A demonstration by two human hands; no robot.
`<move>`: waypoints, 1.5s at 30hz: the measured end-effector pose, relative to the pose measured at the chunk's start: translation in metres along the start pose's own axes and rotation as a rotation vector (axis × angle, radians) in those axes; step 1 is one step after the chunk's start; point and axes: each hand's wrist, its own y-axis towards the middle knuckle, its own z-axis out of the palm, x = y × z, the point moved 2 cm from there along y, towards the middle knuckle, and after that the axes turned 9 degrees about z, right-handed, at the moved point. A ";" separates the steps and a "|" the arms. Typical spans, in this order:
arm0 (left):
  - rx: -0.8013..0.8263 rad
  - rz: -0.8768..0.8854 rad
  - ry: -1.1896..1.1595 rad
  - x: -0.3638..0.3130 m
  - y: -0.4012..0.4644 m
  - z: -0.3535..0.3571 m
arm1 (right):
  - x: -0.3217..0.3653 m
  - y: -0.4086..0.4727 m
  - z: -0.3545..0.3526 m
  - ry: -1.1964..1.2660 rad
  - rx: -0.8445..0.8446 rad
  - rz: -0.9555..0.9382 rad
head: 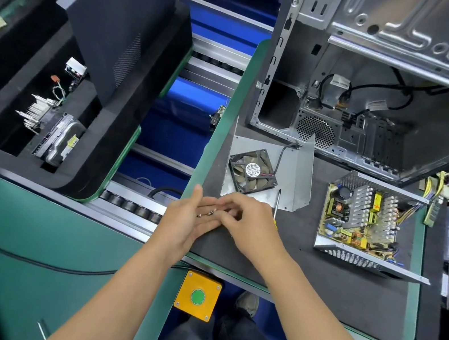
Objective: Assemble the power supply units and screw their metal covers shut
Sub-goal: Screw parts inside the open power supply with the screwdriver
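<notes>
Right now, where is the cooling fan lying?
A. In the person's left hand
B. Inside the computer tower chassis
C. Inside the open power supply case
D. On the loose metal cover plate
D: the cooling fan lies flat on the loose metal cover plate, left of the open power supply case and apart from it, while the left hand holds only small screws.

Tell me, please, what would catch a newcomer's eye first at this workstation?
Probably the two hands meeting at the dark mat's near edge: the flat left hand carries small screws on its fingers while the right hand picks at them. To the right lies the open perforated metal power supply unit with its circuit board exposed, and just beyond the hands a black cooling fan rests on a bent grey metal cover.
</notes>
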 end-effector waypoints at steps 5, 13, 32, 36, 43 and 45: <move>-0.169 0.016 0.005 0.001 0.002 -0.013 | -0.009 0.009 0.007 -0.275 -0.115 -0.045; -0.156 0.008 -0.053 0.001 0.002 -0.021 | -0.004 0.012 0.021 -0.561 -0.223 -0.161; 0.030 -0.055 -0.044 0.016 -0.003 0.026 | -0.044 -0.045 -0.042 -0.427 -0.286 0.282; 0.042 -0.112 -0.149 0.013 -0.008 0.045 | -0.054 -0.056 -0.054 -0.318 -0.279 0.249; 0.177 -0.168 -0.218 0.005 -0.026 0.083 | -0.062 -0.090 -0.089 0.149 -0.149 0.192; 0.209 -0.174 -0.207 0.003 -0.030 0.094 | -0.056 -0.099 -0.101 0.256 -0.187 0.153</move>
